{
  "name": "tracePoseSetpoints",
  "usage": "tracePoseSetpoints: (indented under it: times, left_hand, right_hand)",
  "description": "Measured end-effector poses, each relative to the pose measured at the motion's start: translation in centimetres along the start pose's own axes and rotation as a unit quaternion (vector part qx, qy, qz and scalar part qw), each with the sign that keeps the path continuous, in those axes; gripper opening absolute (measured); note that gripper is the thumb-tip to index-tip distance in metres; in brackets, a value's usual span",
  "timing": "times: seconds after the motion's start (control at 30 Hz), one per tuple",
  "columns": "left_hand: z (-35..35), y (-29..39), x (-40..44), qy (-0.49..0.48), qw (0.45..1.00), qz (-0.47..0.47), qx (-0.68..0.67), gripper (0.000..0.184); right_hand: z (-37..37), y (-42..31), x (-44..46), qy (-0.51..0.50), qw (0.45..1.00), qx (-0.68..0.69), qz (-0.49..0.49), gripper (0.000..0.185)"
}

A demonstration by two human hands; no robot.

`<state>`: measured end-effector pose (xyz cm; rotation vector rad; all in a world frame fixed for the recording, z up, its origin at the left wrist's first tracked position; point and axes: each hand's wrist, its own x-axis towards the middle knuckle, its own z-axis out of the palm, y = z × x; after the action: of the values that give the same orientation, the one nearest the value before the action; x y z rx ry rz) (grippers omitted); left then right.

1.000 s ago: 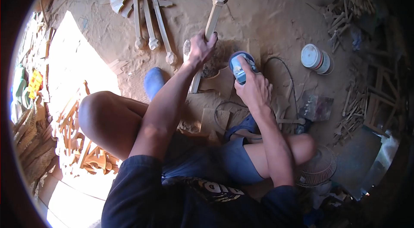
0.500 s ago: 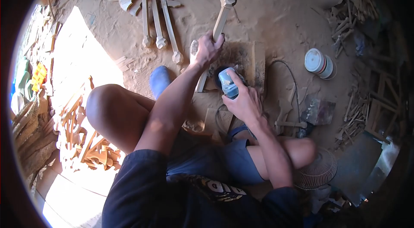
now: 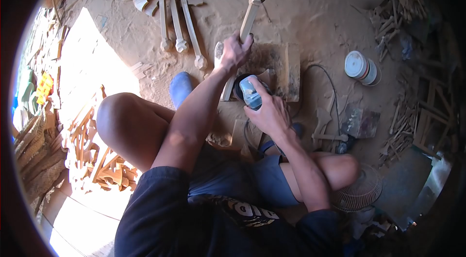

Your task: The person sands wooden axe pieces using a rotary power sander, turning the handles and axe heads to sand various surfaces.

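My left hand (image 3: 235,55) is wrapped round a pale wooden post (image 3: 249,20) with a faceted knob at its far end. The post slants, its plain end coming down toward me beside a wooden work block (image 3: 292,73). My right hand (image 3: 272,115) grips a blue-grey power sander (image 3: 250,93) from above, the index finger stretched along its top. The sander's dark round pad sits close against the near part of the post; my hand and the tool body hide whether they touch.
Several similar knobbed posts (image 3: 177,24) lie on the dusty ground ahead to the left. A white bucket (image 3: 356,65) stands at the right, near a black cord (image 3: 332,82). Cut wood pieces (image 3: 109,169) are heaped at my left; a fan (image 3: 360,190) is by my right knee.
My right hand has moved the sander a little left, closer to the post. The left hand and the post have shifted only slightly upward in view.
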<state>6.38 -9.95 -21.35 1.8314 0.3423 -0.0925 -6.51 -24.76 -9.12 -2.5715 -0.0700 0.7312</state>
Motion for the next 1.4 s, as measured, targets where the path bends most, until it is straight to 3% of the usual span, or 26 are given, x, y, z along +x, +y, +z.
tracePoseSetpoints:
  times: [0.23,0.43,0.63,0.87,1.03,1.07,1.1,1.17,1.23,1.27,1.3,1.37,1.4]
  left_hand:
    - [0.1,-0.1,0.1,-0.006,1.000,0.005,0.001,0.051]
    - [0.2,0.0,0.2,-0.019,1.000,-0.014,-0.001,0.050]
    - [0.0,0.4,-0.1,-0.022,1.000,-0.018,-0.001,0.050]
    - [-0.1,0.6,0.0,0.004,0.999,-0.002,0.037,0.049]
    - [-0.4,-4.2,3.3,0.017,0.994,-0.110,0.015,0.048]
    - [-0.8,-4.0,3.3,0.005,0.990,-0.138,-0.001,0.047]
    - [-1.3,-5.8,3.9,-0.037,0.988,-0.130,-0.074,0.035]
    - [-2.1,-5.6,3.1,-0.107,0.889,-0.184,-0.406,0.025]
    - [-2.3,-5.9,2.2,-0.151,0.791,-0.291,-0.516,0.018]
    - [-2.1,-6.0,1.4,-0.171,0.767,-0.283,-0.550,0.019]
    - [-2.1,-4.8,0.7,-0.138,0.757,-0.298,-0.565,0.020]
    - [-0.9,-3.7,0.0,-0.108,0.803,-0.241,-0.534,0.017]
    - [-0.2,-4.6,0.6,-0.107,0.794,-0.243,-0.547,0.016]
  right_hand:
    - [-0.5,-0.5,-0.5,-0.021,0.998,-0.039,0.037,0.079]
    - [-0.2,0.6,-0.9,0.053,0.994,-0.094,0.030,0.081]
    - [-0.9,0.6,-1.0,0.018,0.991,-0.122,0.047,0.087]
    - [-1.2,3.2,-0.8,0.133,0.983,-0.129,-0.008,0.089]
    - [-3.7,5.4,-2.5,0.240,0.971,-0.006,-0.008,0.085]
    - [-5.1,4.9,-3.2,0.231,0.973,0.015,0.016,0.083]
    - [-5.5,5.2,-3.7,0.237,0.970,0.047,0.023,0.083]
    - [-6.3,6.3,-4.5,0.249,0.962,0.109,0.034,0.083]
    - [-5.8,8.4,-4.7,0.273,0.949,0.160,0.009,0.083]
    - [-5.6,9.1,-4.9,0.285,0.942,0.178,0.000,0.083]
    - [-5.5,9.6,-5.2,0.296,0.935,0.197,-0.011,0.083]
    - [-5.4,10.3,-5.7,0.303,0.925,0.229,-0.013,0.084]
    - [-5.3,10.6,-6.0,0.305,0.920,0.246,-0.013,0.084]
